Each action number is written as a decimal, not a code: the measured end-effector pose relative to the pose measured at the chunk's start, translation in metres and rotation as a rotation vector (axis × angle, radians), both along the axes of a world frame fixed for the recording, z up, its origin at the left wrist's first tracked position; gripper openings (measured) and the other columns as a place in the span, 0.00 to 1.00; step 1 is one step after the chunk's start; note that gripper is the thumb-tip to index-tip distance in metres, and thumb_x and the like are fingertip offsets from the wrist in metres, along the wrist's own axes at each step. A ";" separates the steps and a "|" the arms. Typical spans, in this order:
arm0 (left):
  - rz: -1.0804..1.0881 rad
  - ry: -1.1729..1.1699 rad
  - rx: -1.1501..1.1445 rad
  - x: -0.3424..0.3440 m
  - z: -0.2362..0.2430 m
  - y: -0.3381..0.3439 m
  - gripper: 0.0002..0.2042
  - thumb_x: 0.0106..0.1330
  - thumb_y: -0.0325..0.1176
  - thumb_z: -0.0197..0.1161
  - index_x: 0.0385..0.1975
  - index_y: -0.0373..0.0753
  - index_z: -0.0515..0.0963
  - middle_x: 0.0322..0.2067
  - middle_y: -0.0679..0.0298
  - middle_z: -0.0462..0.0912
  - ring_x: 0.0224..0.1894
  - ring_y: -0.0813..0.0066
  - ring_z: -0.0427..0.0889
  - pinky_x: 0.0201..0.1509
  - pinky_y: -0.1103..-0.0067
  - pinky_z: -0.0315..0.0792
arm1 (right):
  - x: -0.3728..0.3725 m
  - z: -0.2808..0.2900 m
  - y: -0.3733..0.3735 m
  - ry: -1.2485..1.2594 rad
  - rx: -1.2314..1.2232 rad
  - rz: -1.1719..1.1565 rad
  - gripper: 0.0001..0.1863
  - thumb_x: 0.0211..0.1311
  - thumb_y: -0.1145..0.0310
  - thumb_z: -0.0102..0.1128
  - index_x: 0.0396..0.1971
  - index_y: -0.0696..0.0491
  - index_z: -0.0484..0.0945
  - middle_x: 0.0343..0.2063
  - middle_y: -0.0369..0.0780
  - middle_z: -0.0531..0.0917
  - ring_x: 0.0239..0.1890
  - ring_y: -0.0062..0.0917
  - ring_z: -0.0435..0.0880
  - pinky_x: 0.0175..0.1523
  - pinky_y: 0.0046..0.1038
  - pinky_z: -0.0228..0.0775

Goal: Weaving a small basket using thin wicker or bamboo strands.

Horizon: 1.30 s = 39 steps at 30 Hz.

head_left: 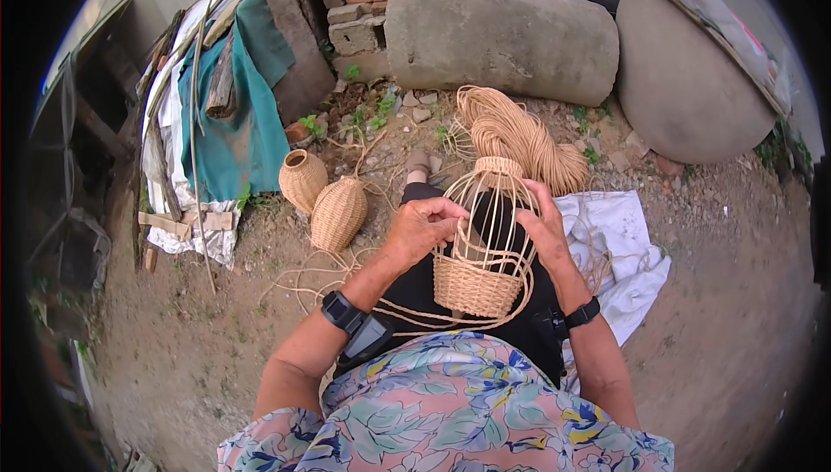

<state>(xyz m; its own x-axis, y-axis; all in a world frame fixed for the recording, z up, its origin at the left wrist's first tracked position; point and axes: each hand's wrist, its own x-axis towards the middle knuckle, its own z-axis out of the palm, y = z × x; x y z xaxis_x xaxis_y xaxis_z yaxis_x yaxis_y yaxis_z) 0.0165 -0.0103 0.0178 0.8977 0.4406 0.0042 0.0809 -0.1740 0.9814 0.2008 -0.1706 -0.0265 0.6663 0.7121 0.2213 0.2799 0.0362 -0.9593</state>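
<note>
A partly woven basket rests on my lap, its lower part a tight weave and its upper part bare upright stakes gathered into a woven neck. My left hand pinches a strand of tan weaving cord at the basket's left side, thumb and forefinger together. On the right side, my right hand curves round the stakes, with thumb and fingers apart around them. Loose cord loops from the basket across my lap and onto the ground at the left.
Two finished-looking woven vases lie on the dirt at the left. A thick coil of tan cord sits beyond the basket, and a white sack spreads at the right. Farther back are a stone slab, bricks and a teal cloth.
</note>
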 end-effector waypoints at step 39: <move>0.591 0.199 -0.022 -0.175 -0.055 0.182 0.11 0.63 0.23 0.54 0.44 0.41 0.72 0.28 0.65 0.78 0.24 0.79 0.78 0.26 0.81 0.75 | 0.006 -0.002 0.003 0.109 -0.009 0.053 0.24 0.51 0.67 0.54 0.50 0.57 0.68 0.45 0.44 0.77 0.51 0.31 0.73 0.58 0.29 0.61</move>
<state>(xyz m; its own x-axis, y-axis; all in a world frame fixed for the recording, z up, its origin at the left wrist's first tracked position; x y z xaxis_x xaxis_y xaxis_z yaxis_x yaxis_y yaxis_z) -0.1582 0.1715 -0.0369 0.4845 0.8614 -0.1528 0.3388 -0.0237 0.9406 0.2070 -0.1677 -0.0283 0.6478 0.7484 0.1428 0.1718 0.0391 -0.9844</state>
